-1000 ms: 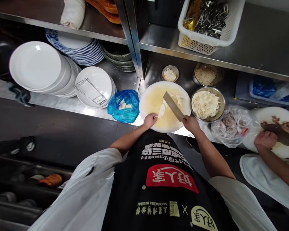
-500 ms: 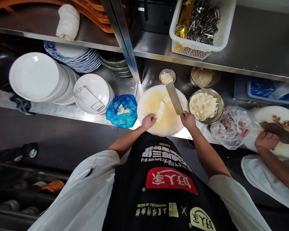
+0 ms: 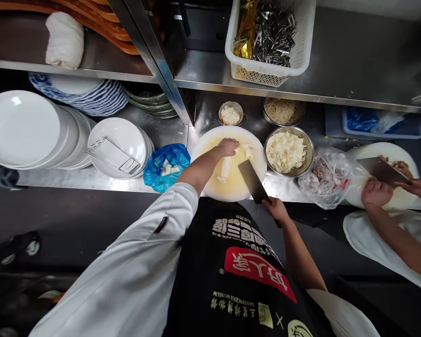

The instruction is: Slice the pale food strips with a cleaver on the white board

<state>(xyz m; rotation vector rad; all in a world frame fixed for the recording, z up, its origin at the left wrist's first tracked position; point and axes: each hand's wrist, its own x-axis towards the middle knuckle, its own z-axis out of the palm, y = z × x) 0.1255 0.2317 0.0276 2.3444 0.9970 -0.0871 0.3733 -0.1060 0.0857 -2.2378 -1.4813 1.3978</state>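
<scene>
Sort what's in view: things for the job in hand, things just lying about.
Job in hand: cleaver in right hand; white pieces by left hand; board beneath the pieces; probably blue bag, holding similar pieces.

Apparently just lying about: white plates; cloth; basket.

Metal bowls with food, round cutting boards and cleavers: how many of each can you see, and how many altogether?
Metal bowls with food: 3
Round cutting boards: 2
Cleavers: 2
Total: 7
</scene>
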